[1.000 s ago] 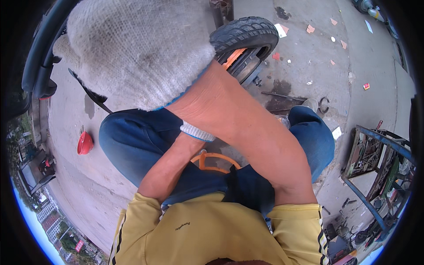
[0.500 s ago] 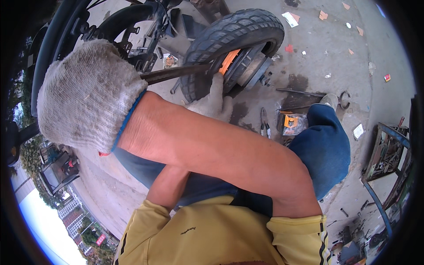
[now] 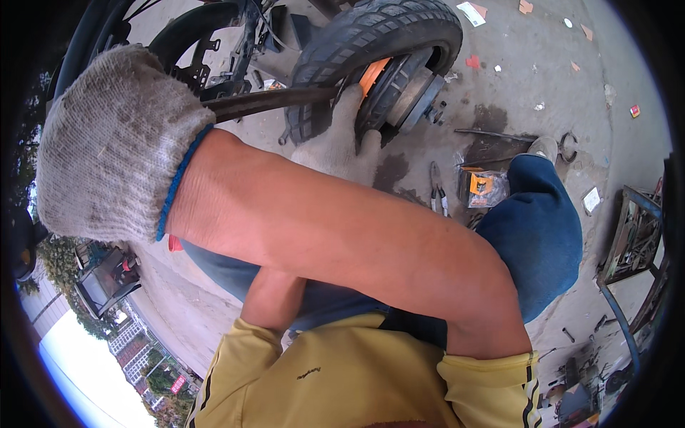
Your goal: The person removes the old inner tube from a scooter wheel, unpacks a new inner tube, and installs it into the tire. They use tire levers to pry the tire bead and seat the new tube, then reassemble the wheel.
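Note:
My right arm crosses over my left, carrying my right hand [image 3: 118,143], in a grey knitted glove, to the upper left. It is closed around a dark flat tyre lever [image 3: 275,101], though its fingers are hidden beneath the glove's back. The lever's far end meets the rim edge of a black treaded tyre [image 3: 378,36]. Beside that end, my left hand [image 3: 332,150], also gloved, rests against the tyre with fingers apart. One finger points up along an orange strip [image 3: 372,73] between tyre and wheel hub [image 3: 410,98]. My right forearm covers the left wrist.
Pliers [image 3: 438,189] and an orange-labelled plastic packet [image 3: 486,187] lie near my blue-trousered knee [image 3: 542,221]. A long bar [image 3: 496,133] lies by my shoe. A vehicle frame [image 3: 235,71] stands at upper left, a metal rack [image 3: 631,242] at far right.
My right hand has moved a little to the left with the lever. My left hand's raised finger has slid up beside the orange strip. The whole view has shifted slightly.

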`<state>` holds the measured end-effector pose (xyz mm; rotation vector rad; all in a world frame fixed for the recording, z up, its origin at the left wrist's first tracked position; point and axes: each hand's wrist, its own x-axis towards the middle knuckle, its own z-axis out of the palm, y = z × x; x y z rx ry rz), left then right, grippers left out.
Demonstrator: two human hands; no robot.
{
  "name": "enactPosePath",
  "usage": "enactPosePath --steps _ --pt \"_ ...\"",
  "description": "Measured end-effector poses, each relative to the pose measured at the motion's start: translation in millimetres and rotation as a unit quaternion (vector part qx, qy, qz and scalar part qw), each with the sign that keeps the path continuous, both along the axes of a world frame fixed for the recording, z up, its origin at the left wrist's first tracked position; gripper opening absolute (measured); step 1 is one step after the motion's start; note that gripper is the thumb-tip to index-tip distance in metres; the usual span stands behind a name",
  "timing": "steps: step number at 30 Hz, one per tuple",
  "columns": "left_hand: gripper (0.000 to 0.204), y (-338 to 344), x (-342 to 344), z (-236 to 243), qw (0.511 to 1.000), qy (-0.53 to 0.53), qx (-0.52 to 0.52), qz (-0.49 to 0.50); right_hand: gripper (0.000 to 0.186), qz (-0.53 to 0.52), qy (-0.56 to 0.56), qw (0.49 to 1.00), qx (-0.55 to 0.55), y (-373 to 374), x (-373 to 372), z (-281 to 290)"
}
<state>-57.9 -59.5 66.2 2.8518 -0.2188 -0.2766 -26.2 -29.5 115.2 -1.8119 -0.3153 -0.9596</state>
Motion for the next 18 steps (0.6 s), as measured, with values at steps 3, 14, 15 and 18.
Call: enactPosePath --steps 3,14,15,18 --pt "0.058 -0.6 0.9 -1.4 1.000 -0.017 -0.006 -0.004 0.021 0.005 0.000 1.000 0.004 -1.6 -0.2 4.7" --pt "0.034 -16.0 6.0 -17.4 0.987 -0.112 -0.053 -0.102 0.020 0.047 0.027 0.997 -0.046 -36.1 21.5 42.2" --pt "0.033 -12.5 5.0 -21.0 0.980 -0.141 -0.026 -0.137 0.020 0.047 0.038 0.997 -0.054 -42.3 25.1 47.5" --pt "0.030 -2.9 4.1 -30.8 0.957 -0.206 0.002 -0.204 0.020 0.065 0.052 0.994 -0.068 -47.4 33.8 58.5"
